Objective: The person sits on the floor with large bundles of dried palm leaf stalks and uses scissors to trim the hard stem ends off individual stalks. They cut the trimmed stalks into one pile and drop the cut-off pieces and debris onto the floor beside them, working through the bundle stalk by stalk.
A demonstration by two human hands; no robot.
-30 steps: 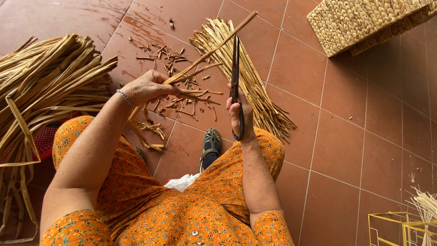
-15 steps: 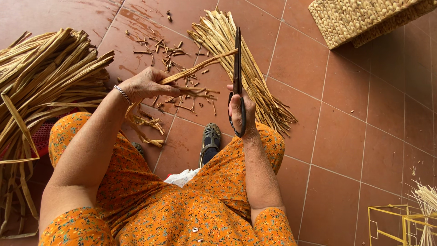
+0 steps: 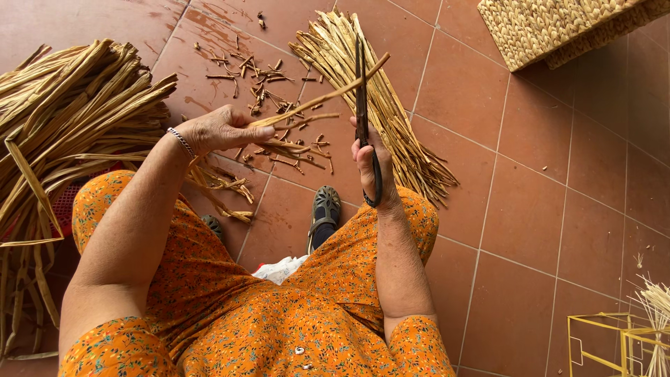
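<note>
My left hand point(image 3: 222, 128) pinches a long dried reed stalk point(image 3: 328, 93) that slants up to the right. My right hand point(image 3: 371, 167) grips dark scissors point(image 3: 362, 105), blades pointing up, with the stalk's far end lying against the blades. Both hands are raised above my orange patterned lap. A trimmed bundle of dried stalks point(image 3: 377, 105) lies on the red tile floor behind the scissors.
A big pile of untrimmed dried stalks point(image 3: 70, 119) lies at left. Short cut scraps point(image 3: 279, 139) litter the tiles ahead. A woven basket point(image 3: 558, 28) sits top right, a yellow wire frame point(image 3: 614, 342) bottom right. My sandalled foot point(image 3: 324, 213) rests below the hands.
The stalk in my left hand has shifted slightly against the scissors; the free end now juts past the blades. Both hands stay in nearly the same place.
</note>
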